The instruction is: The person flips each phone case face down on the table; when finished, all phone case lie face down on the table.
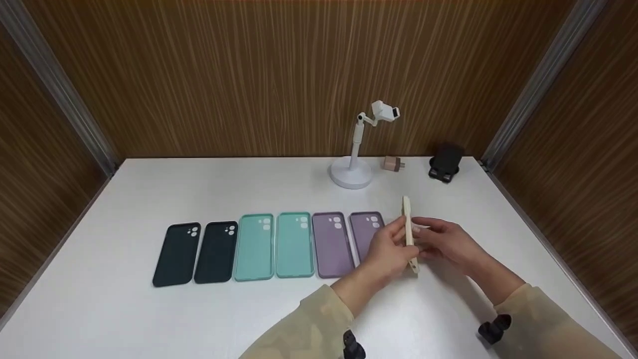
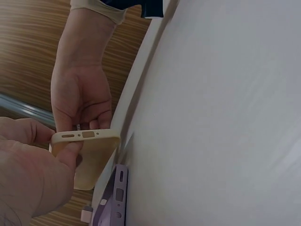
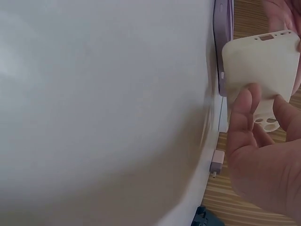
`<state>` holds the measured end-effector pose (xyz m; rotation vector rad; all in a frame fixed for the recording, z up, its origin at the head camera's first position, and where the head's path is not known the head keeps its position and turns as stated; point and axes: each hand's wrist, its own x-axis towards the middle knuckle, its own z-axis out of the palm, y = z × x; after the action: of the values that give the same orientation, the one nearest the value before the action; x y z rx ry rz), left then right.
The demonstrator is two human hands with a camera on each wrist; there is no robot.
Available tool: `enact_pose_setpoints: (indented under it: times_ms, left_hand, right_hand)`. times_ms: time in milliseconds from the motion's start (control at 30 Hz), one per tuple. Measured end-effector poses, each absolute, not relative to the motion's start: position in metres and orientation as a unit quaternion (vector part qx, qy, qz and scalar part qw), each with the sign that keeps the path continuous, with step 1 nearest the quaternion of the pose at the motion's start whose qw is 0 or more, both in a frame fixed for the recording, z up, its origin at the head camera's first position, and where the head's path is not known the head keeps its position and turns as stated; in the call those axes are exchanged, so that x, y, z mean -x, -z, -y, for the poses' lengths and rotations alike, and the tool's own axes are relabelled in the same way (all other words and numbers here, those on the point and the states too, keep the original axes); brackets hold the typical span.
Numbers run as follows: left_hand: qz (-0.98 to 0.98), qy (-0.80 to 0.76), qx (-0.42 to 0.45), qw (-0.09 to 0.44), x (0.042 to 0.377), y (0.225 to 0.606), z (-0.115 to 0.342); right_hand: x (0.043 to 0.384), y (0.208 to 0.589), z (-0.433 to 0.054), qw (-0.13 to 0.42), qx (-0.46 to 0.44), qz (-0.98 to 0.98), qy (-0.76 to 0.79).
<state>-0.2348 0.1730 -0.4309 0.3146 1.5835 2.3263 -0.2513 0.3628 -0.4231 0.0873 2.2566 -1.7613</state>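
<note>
A cream phone case (image 1: 407, 214) stands on edge above the right part of the table. My left hand (image 1: 385, 253) grips it by its near part; in the left wrist view the thumb (image 2: 70, 153) lies against the hollow inner side. From the other side, my right hand (image 1: 452, 245) touches the case, its fingertips and thumb spread apart on the smooth back in the right wrist view. Beside the left hand lies a purple phone case (image 1: 365, 229), partly covered by that hand. Camera holes show at one end of the cream phone case (image 3: 261, 59).
Left of the hands, another purple case (image 1: 331, 244), two mint cases (image 1: 254, 249) and two black cases (image 1: 177, 254) lie in a row. Behind stand a white stand (image 1: 351, 173), a small pink charger (image 1: 392, 163) and a black folding holder (image 1: 446, 162). Wood-grain panels surround the white table (image 1: 99, 279).
</note>
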Motion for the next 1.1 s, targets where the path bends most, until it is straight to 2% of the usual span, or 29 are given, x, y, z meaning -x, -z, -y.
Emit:
enact_pose_setpoints:
  times_ms: [233,467,600,833,1100]
  left_hand:
    - [-0.53,-0.828,-0.117,0.139,0.234,0.433,-0.174]
    - [-0.495,-0.85,-0.108,0.141,0.235,0.438,-0.173]
    - [-0.49,-0.852,-0.111,0.144,0.236,0.44,-0.171]
    - [-0.553,-0.81,-0.134,0.141,0.242,0.446,-0.166]
    - [-0.653,-0.732,-0.165,0.104,0.257,0.45,-0.16]
  right_hand:
    - [0.253,0.423,-0.363,0.128,-0.047,-0.799,0.585]
    - [0.254,0.424,-0.366,0.147,-0.051,-0.802,0.577]
    - [0.255,0.424,-0.367,0.139,-0.044,-0.806,0.573]
    - [0.257,0.424,-0.368,0.113,-0.052,-0.839,0.529]
    - [0.259,0.424,-0.374,0.095,-0.057,-0.854,0.508]
